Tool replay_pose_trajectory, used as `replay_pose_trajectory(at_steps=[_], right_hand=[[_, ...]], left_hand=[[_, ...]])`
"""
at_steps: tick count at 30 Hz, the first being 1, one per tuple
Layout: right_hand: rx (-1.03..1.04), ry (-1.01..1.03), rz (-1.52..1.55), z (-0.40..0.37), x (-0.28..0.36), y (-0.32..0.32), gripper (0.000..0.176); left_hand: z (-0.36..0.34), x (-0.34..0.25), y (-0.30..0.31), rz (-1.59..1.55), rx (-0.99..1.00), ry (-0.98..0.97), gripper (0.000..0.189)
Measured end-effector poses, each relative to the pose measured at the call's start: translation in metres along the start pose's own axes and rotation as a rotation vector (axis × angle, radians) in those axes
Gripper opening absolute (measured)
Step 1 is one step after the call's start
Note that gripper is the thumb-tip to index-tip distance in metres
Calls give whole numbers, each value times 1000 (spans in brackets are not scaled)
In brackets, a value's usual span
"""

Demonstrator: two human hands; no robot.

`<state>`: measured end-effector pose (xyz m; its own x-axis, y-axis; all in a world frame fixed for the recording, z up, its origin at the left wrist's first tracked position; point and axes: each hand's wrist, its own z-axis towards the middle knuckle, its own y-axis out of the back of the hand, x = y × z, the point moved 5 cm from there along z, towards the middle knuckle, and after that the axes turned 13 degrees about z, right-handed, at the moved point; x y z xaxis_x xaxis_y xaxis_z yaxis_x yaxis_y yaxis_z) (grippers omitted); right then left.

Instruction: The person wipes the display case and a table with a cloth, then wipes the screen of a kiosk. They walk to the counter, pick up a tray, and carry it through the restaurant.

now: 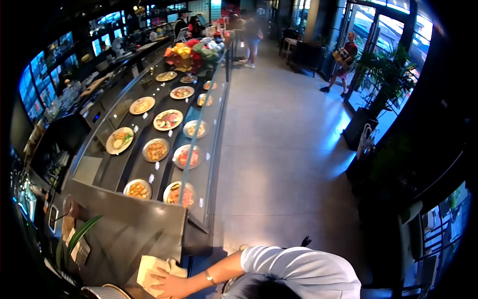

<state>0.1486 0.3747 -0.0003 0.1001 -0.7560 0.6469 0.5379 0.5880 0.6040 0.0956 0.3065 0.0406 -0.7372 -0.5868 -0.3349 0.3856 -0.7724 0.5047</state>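
My right hand lies flat on a pale yellow cloth, its fingers spread over it. The cloth is crumpled at its right side and rests on the near end of a dark counter. A band or watch is on the wrist, and a white sleeve covers the upper arm, which reaches across from the right. Below the hand, a round ribbed container is cut off by the frame's lower edge. My left hand does not show.
Beyond the counter, a glass display case holds several plates of food, with vegetables at its far end. Left stand a dark drink glass and a leafy plant. A person carrying a box walks by the doors; others stand farther back.
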Motion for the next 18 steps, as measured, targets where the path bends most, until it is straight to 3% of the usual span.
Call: replay_pose_trajectory(at_steps=[4,5,6,8,9,11,16,18], right_hand=[[-97,68,-268,3,-36,21,46],[-210,-64,-355,3,-47,43,52],[-312,-66,-342,-9,-64,58,57],[-265,-283,-488,-14,-80,107,43],[-372,-385,-546,-22,-95,124,38],[-425,-635,-584,-32,-112,146,36],[-340,-621,-558,-11,-71,112,47],[-234,-418,-525,5,-51,67,50]], left_hand=[[0,15,4,16,-4,1,24],[1,21,6,31,-1,-7,24],[2,20,8,52,-18,-13,24],[8,14,14,188,-44,-154,25],[-4,34,-1,177,145,-65,26],[-13,45,-10,200,191,-72,29],[-14,48,-14,176,206,-147,31],[-12,44,-10,133,196,-154,30]])
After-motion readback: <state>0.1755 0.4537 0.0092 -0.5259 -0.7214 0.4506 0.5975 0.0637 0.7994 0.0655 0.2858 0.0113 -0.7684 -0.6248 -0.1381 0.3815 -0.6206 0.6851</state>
